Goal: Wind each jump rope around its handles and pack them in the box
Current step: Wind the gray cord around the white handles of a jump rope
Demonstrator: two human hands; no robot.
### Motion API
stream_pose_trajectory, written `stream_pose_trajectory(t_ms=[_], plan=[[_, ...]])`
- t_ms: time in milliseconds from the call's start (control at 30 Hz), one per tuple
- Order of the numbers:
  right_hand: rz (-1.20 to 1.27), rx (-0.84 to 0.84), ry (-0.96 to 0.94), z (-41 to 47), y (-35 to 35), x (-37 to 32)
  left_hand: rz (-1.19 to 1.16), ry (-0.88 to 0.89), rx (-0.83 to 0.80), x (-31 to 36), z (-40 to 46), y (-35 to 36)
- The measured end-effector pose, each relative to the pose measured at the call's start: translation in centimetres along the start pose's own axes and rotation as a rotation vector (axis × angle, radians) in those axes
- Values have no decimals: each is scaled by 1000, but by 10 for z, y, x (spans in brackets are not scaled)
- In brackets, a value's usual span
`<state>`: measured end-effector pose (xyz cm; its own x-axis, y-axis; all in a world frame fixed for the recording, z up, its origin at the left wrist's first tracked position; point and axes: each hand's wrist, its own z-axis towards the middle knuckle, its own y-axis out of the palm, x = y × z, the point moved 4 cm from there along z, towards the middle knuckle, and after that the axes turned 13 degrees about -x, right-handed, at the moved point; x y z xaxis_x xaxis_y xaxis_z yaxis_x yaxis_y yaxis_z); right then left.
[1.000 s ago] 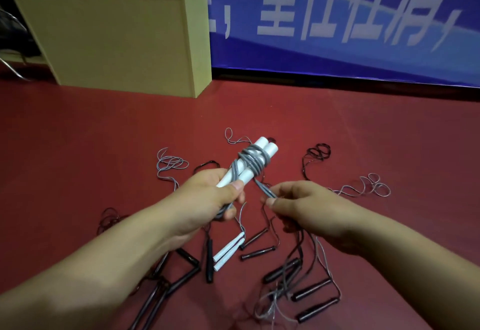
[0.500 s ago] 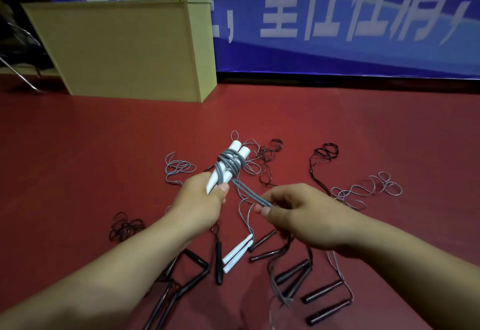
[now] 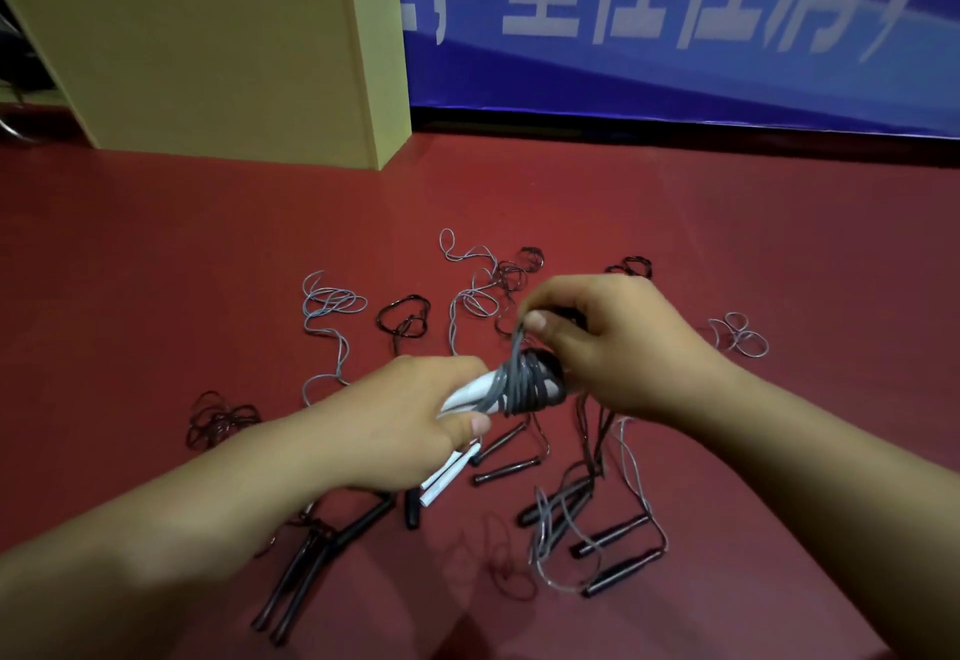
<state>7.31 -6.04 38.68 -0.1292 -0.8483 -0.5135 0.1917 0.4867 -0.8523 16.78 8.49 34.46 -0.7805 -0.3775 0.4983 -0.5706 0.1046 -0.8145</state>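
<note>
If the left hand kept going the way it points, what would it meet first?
The left hand points up-right along the white handles; it would probably meet the right hand first, though depth is unclear.

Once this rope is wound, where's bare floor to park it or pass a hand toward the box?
Bare red floor runs between the cardboard box, the blue banner and the nearest rope loops; also far left, beyond the dark coil. Crowded: under and in front of both hands, where black handles, white handles and loose cords lie tangled.

white handles (image 3: 467,392) mostly hidden inside left hand (image 3: 410,415), box (image 3: 208,46) top cut off, banner (image 3: 701,10) lettering cropped
</note>
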Motion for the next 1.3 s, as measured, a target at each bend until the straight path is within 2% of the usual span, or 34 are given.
stream_pose_trajectory(t_ms=[133,267,467,600,733,800,900,1000,1133,1300], plan=[[58,70,96,-1,-10,11,22,47,-28,4,-4,-5],[264,48,218,1,-9,26,81,43,-83,8,-7,0],[608,-75,168,1,-1,29,76,96,-156,18,-10,5],[819,-200,182,-4,3,31,-122,223,-237,27,-12,6],[911,-332,203,-8,7,29,-353,360,-299,34,-15,5],[913,-336,166,-10,8,25,-426,391,-270,34,-15,2],[787,-320,113,-11,15,20,-545,407,-160,29,-14,-5],[800,-319,255,-6,28,19,-548,371,-42,23,-11,-10],[784,-317,405,-6,37,17,-490,293,33,14,-11,-9],[815,-335,418,-9,41,11,-592,254,186,6,-8,-12]])
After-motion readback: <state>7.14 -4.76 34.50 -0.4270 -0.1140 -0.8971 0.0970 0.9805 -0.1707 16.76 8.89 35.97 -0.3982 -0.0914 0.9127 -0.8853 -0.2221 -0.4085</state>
